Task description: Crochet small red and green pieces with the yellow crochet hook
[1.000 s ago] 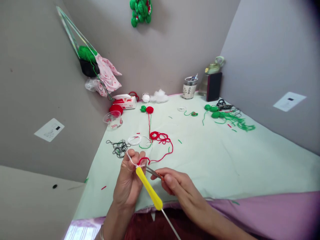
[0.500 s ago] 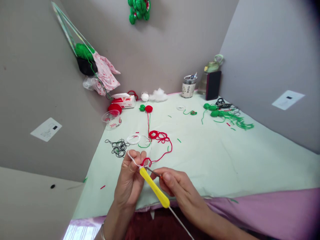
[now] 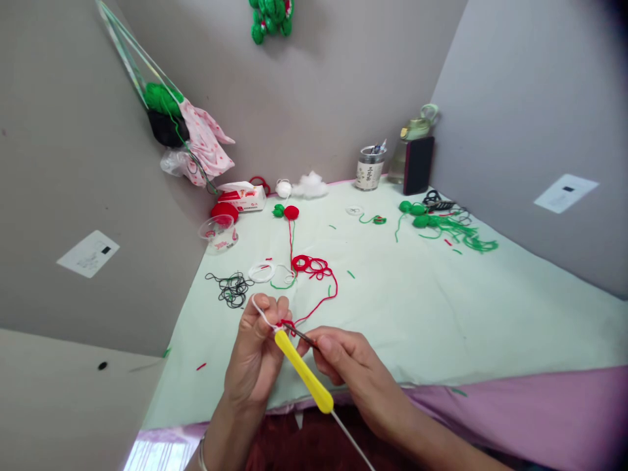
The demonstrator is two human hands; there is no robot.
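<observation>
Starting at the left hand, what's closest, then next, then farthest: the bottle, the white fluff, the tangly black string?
From the left hand:
1. Black string, just beyond, leftward
2. White fluff, at the back
3. Bottle, back right

Craft corner | pale cloth-covered table (image 3: 392, 314) | yarn balls, tangled yarn (image 3: 233, 289) | grey walls (image 3: 343, 85)

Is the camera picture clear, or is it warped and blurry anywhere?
Head view: even, soft light; walls lean from wide-angle stretch; dark blur fills the upper right corner; striped floor patch looks washed out; stitches at the fingertips are too small to make out.
</observation>
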